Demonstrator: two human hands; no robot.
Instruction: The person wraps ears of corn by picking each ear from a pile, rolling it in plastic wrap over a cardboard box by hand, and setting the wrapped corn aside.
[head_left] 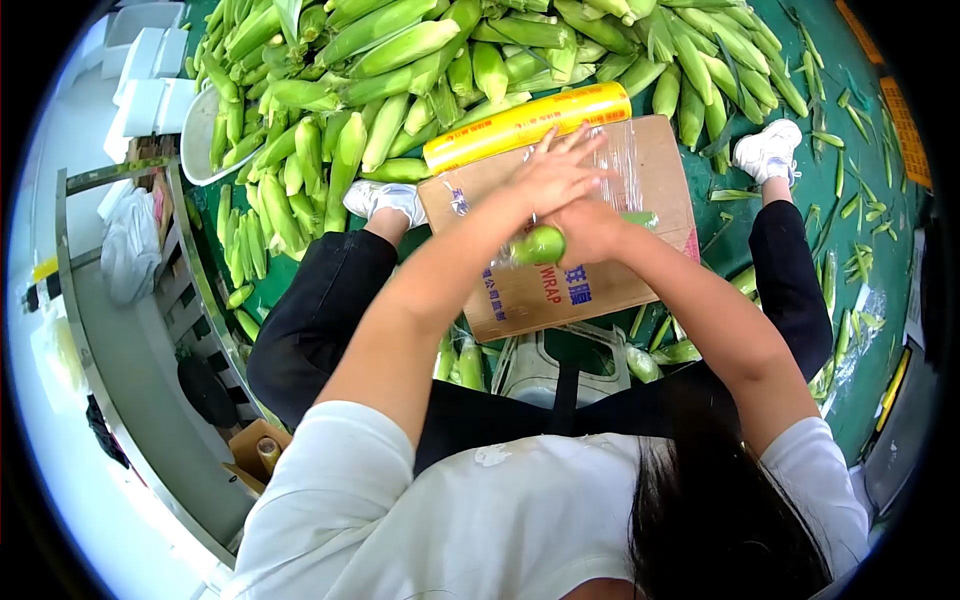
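Observation:
Over the cardboard box [655, 160], my right hand [590, 232] is closed around an ear of corn [540, 245], which lies crosswise with its round green end pointing left. Its other tip shows on the right of that hand; the middle is hidden by my fingers. My left hand [558, 178] crosses just above, touching or nearly touching my right hand, with its fingers spread and slightly blurred. A yellow roll of cling film [525, 128] lies along the far edge of the box. Clear film [622, 172] covers part of the box top.
A large heap of corn in husks [400, 60] fills the far floor. A white tub [200, 140] stands left of it. Several ears lie near a grey plastic stool [515, 370]. A metal-framed rack [100, 370] is at left; husk scraps [860, 260] litter the right.

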